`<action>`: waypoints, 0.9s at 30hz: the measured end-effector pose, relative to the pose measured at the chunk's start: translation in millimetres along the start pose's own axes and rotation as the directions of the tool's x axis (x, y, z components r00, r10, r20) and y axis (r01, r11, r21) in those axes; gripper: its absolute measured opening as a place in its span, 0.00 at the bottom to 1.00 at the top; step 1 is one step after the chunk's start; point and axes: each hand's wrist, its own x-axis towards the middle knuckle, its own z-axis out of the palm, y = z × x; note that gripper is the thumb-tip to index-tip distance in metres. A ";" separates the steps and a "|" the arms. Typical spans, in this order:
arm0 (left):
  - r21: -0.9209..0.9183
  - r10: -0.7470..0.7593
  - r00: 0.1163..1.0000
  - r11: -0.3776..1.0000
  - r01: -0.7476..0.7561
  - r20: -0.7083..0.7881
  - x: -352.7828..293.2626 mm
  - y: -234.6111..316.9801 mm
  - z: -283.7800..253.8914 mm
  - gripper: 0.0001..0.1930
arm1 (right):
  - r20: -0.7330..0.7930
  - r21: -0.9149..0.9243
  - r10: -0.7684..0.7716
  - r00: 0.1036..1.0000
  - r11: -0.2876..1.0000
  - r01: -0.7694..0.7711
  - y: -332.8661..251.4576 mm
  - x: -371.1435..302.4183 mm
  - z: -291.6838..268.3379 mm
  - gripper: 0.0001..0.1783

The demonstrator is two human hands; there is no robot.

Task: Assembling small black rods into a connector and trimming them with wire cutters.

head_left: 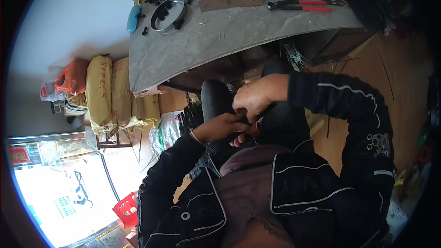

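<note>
Above my lap, my left hand (224, 127) is closed, its fingers curled around something dark that I cannot make out. Just above and to the right, my right hand (255, 97) bends down with its fingers pinched together, close to the left fingertips. What it grips is hidden behind the hand. A small red spot shows beside the left fingers, too blurred to name. Both hands are between my knees and my body, apart from the grey worktable (183, 55). Several thin black rods (189, 118) stand beside my left leg.
On the table lie red-handled pincers (310, 5), a brown flat strip (231, 2), a round metal dish (171, 28) with black parts, and a blue-handled tool (133, 18). Yellow sacks (98, 94) stand at the left. Loose metal rods (295, 56) are under the table's right side.
</note>
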 end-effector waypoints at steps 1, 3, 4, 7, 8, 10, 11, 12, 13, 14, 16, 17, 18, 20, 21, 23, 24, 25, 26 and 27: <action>-0.010 0.016 1.000 1.000 -0.016 -0.017 -4.9 -0.7 -0.6 0.14 | -0.230 -0.015 -0.046 0.972 0.999 0.044 -6.7 -8.0 -1.8 0.20; -0.055 0.063 0.998 0.996 -0.064 -0.019 -7.5 5.6 -12.2 0.13 | -0.342 0.297 -0.039 0.939 0.943 0.147 -23.4 -30.6 -13.2 0.22; -0.097 0.092 0.995 0.991 -0.094 -0.024 -9.2 8.8 -21.7 0.13 | -0.450 0.570 0.009 0.893 0.772 0.280 -29.0 -35.9 -16.8 0.24; 0.497 0.577 0.816 0.717 -0.489 -0.028 -1.0 52.4 -60.9 0.11 | -0.137 0.734 -0.117 0.984 0.654 0.180 -37.4 -47.7 -5.2 0.31; 0.179 0.350 0.932 0.927 -0.330 -0.093 -6.6 88.3 -55.1 0.11 | -0.120 0.719 -0.106 0.987 0.677 0.160 -36.0 -45.3 5.5 0.31; 0.118 0.445 0.882 0.894 -0.431 -0.152 -10.4 131.8 -46.8 0.12 | -0.185 0.522 0.214 0.959 0.849 -0.088 -18.5 -25.6 35.1 0.37; 0.057 0.499 0.838 0.864 -0.500 -0.219 -11.5 142.1 -44.4 0.12 | -0.303 0.485 0.312 0.900 0.864 -0.137 -4.9 -12.2 44.5 0.40; 0.063 0.521 0.821 0.851 -0.522 -0.234 -5.6 142.2 -43.1 0.12 | -0.418 0.454 0.398 0.817 0.870 -0.192 9.9 1.0 54.3 0.42; 0.065 0.640 0.716 0.756 -0.651 -0.278 8.0 135.8 -43.1 0.13 | -0.420 0.431 0.394 0.818 0.879 -0.203 29.3 15.4 68.3 0.42; 0.071 0.740 0.597 0.644 -0.762 -0.312 22.6 128.8 -42.7 0.13 | -0.459 0.535 0.454 0.764 0.828 -0.171 52.2 28.9 84.8 0.40; 0.040 0.702 0.558 0.637 -0.770 -0.442 40.9 105.9 -29.8 0.13 | -0.486 0.623 0.513 0.708 0.771 -0.132 82.5 49.4 118.5 0.38; 0.073 0.708 0.528 0.626 -0.776 -0.469 51.6 86.7 -26.2 0.12 | -0.427 0.711 0.427 0.797 0.704 0.005 91.4 61.3 136.5 0.35; 0.109 0.711 0.494 0.618 -0.778 -0.501 60.1 65.0 -23.7 0.12 | -0.378 0.788 0.312 0.872 0.602 0.126 92.3 70.6 147.8 0.32; 0.037 0.633 0.493 0.635 -0.772 -0.597 65.9 23.3 -10.4 0.11 | 0.075 0.880 0.433 0.898 0.394 -0.264 58.5 69.9 144.5 0.27; -0.011 0.586 0.509 0.649 -0.761 -0.630 68.0 7.3 -5.2 0.11 | -0.037 0.857 0.388 0.921 0.486 -0.170 57.4 73.7 171.2 0.27; -0.090 0.545 0.510 0.619 -0.780 -0.666 61.3 -15.2 2.5 0.12 | -0.074 0.816 0.392 0.917 0.552 -0.171 45.1 75.1 177.4 0.26; -0.085 0.538 0.502 0.621 -0.780 -0.677 54.4 -14.0 4.6 0.12 | -0.072 0.813 0.378 0.923 0.559 -0.166 44.8 76.2 173.9 0.26; -0.074 0.555 0.496 0.613 -0.786 -0.668 46.9 -11.7 8.4 0.13 | -0.037 0.785 0.354 0.935 0.589 -0.192 46.6 76.0 172.2 0.25; -0.066 0.570 0.494 0.609 -0.791 -0.657 37.7 -9.1 14.7 0.14 | 0.000 0.758 0.330 0.944 0.616 -0.215 43.9 77.0 170.6 0.24; -0.069 0.570 0.499 0.611 -0.788 -0.653 30.1 -2.1 14.5 0.15 | 0.092 0.731 0.292 0.952 0.629 -0.264 27.9 66.0 146.8 0.21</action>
